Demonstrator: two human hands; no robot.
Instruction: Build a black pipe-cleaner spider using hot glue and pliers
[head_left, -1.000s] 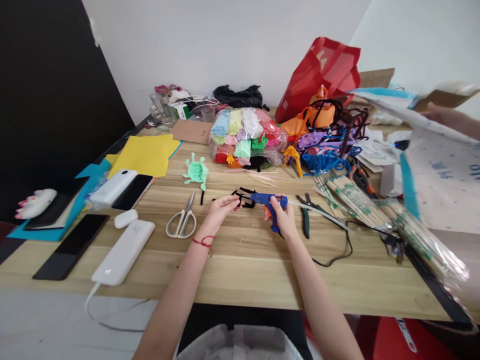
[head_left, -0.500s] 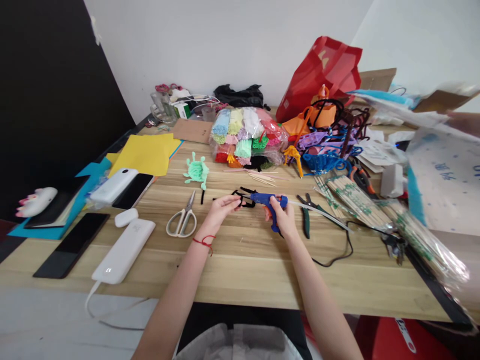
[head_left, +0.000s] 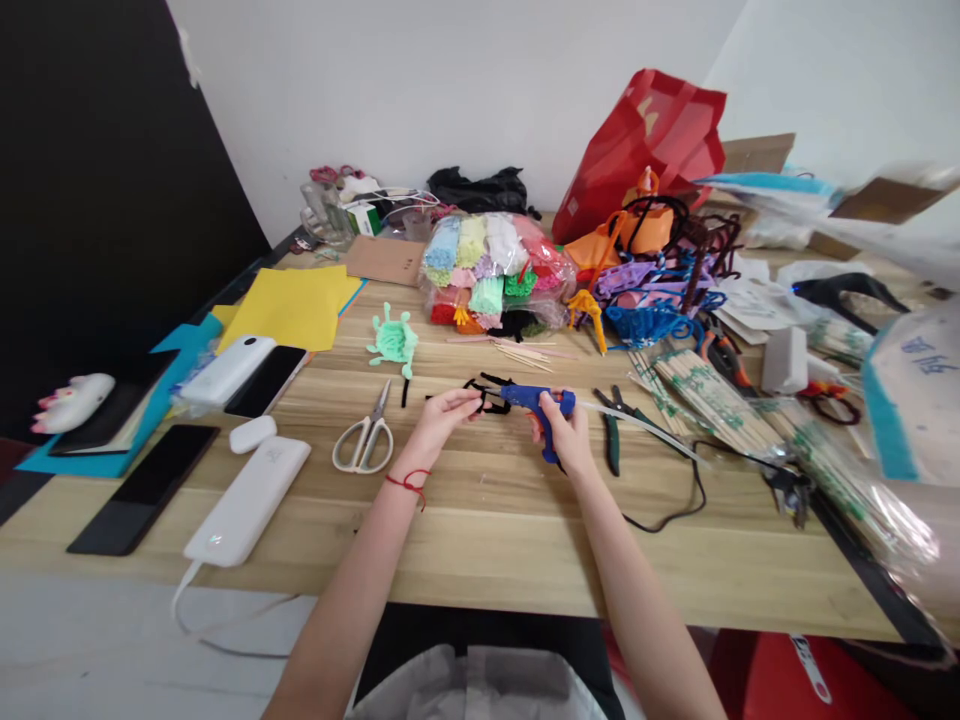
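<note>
Plainly, the black piece (head_left: pixel 491 378) is made of fuzzy, bent strips forming a loose, angular outline; it sits near the middle of the table, just off the fingertips of the left hand (head_left: pixel 448 412), which pinches its near end between thumb and fingers. The right hand (head_left: pixel 562 425) is wrapped around the handle of the glue gun (head_left: pixel 529 398), a smooth blue plastic body with an orange trigger. Its nozzle points left into the black piece; whether the two touch, I cannot tell. A translucent, flexible glue stick (head_left: pixel 645 424) trails from its back. Beyond the left hand lies a mint, plush-looking shape (head_left: pixel 394 343) with knobbed limbs, and nearer, scissors (head_left: pixel 367 428) with metal blades and pale looped handles. Green-handled pliers (head_left: pixel 613 445) rest right of the right hand.

The table (head_left: pixel 465 560) is pale wood with streaky grain, standing against a plain white wall (head_left: pixel 450 90); a black panel (head_left: pixel 97 180) rises at the left. Along the back are a clear bag (head_left: pixel 487 265) of coloured fuzzy bundles and a glossy red bag (head_left: pixel 637 150).

Counted: one glue gun, one pair of scissors, one mint shape, two dark-screened phones (head_left: pixel 142 490) and two white power banks (head_left: pixel 247 500). The stick packs (head_left: pixel 716 405) at right overlap too much to count.
</note>
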